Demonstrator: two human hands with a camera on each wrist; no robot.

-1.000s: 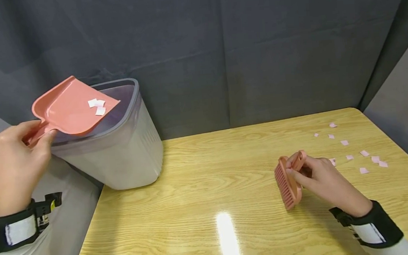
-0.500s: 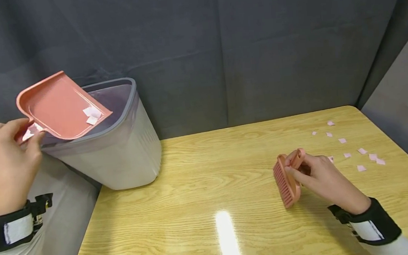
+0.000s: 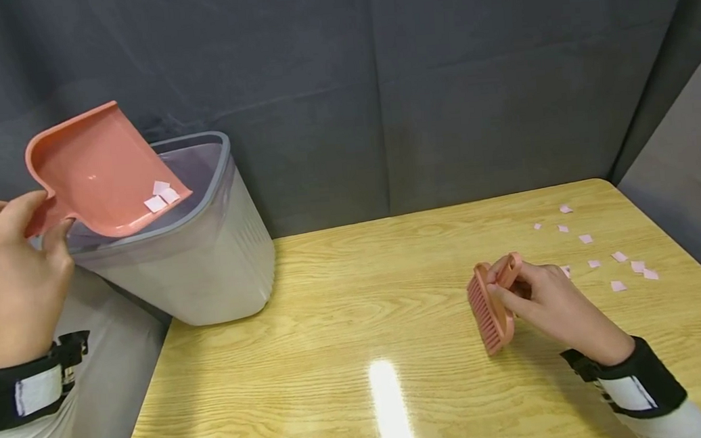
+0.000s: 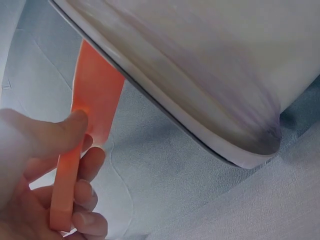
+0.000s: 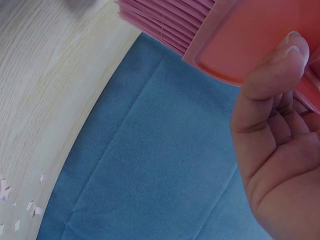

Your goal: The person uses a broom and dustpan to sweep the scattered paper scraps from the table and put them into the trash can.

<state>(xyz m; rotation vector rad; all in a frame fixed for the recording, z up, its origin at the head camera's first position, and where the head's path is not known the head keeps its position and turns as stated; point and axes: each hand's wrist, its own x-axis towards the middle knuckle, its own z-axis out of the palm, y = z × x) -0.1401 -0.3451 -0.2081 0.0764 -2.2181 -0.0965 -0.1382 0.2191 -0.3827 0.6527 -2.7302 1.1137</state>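
My left hand (image 3: 15, 269) grips the handle of a coral dustpan (image 3: 99, 169), tilted with its front lip over the open mouth of a trash bin (image 3: 219, 255). A few white paper scraps (image 3: 162, 197) lie near that lip. In the left wrist view, the fingers curl round the dustpan handle (image 4: 65, 195) beside the bin's rim (image 4: 190, 130). Over the right part of the table, my right hand (image 3: 561, 306) holds a coral hand brush (image 3: 494, 311) by its handle. The bristles (image 5: 170, 22) point away from the palm in the right wrist view.
Several small pink paper scraps (image 3: 618, 256) are scattered on the wooden table (image 3: 332, 302) at the far right. A dark curtain (image 3: 318, 99) hangs along the back edge. The bin stands at the table's left edge, lined with a translucent bag (image 3: 190, 163).
My left hand has shifted left and tipped the dustpan more steeply, and the scraps in it have slid toward its lip. The right hand has stayed nearly still with the brush.
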